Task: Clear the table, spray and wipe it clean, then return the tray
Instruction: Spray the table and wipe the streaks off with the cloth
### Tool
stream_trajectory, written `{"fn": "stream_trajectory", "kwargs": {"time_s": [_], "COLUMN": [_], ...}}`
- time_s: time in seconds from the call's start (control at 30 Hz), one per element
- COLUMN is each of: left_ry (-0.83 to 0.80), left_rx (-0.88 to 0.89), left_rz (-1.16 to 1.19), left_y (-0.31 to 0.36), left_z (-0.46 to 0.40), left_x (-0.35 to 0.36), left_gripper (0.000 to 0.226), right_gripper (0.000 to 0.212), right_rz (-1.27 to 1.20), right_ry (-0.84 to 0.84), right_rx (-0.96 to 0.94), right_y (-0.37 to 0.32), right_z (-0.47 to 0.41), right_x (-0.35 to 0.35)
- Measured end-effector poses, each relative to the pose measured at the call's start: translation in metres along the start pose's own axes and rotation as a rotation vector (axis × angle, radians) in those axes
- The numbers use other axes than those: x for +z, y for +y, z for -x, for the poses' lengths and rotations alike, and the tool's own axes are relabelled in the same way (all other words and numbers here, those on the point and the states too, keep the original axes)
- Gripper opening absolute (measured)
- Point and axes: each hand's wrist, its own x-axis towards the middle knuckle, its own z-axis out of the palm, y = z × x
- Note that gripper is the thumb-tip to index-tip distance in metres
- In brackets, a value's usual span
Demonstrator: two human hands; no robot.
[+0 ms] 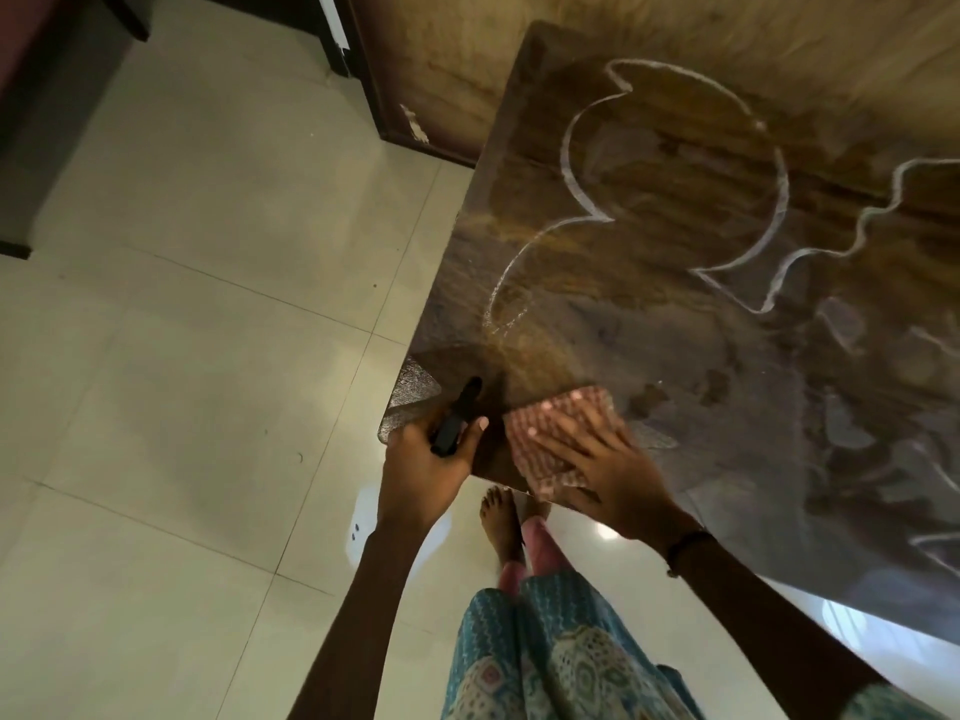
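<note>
Left hand (431, 454) grips a black spray bottle (457, 423) at the counter's (649, 314) near corner; right hand (597, 459) presses flat, fingers straight, on a checked cloth (550, 433) overhanging the near edge. Risks: cloth slipping off the edge; spray drifting onto the tiled floor (208, 330), making it slippery for bare feet.

- Glossy brown table (675, 314), streaked with wet trails.
- Checked pink cloth (550, 439) lies flat near its front corner.
- Black spray bottle (457, 423) points across the tabletop.
</note>
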Motion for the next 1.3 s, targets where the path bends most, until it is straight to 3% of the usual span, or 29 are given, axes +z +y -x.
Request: {"fn": "stream_trajectory", "kwargs": {"time_s": [0.13,0.3,0.5,0.83,1.3], "left_ry": [-0.041,-0.028,-0.009,0.112,0.154], "left_rx": [0.0,-0.041,-0.133,-0.228,-0.269], "left_rz": [0.015,-0.057,-0.073,-0.02,-0.037], "left_y": [0.011,0.015,0.023,0.022,0.017], "left_z": [-0.006,-0.014,-0.015,-0.024,-0.039], "left_x": [0.019,0.036,0.037,0.03,0.017], "left_gripper": [0.025,0.047,0.035,0.039,0.032], "right_gripper": [0.063,0.063,0.063,0.063,0.063], "right_rz": [-0.078,-0.08,-0.098,-0.101,-0.135], "right_ry": [-0.027,0.013,0.039,0.048,0.025], "right_rx": [0.248,0.171,0.175,0.174,0.16], "right_y": [0.02,0.014,0.014,0.017,0.02], "right_z": [-0.017,-0.023,-0.023,-0.023,-0.025], "right_x": [-0.012,-0.01,-0.009,-0.004,-0.01]}}
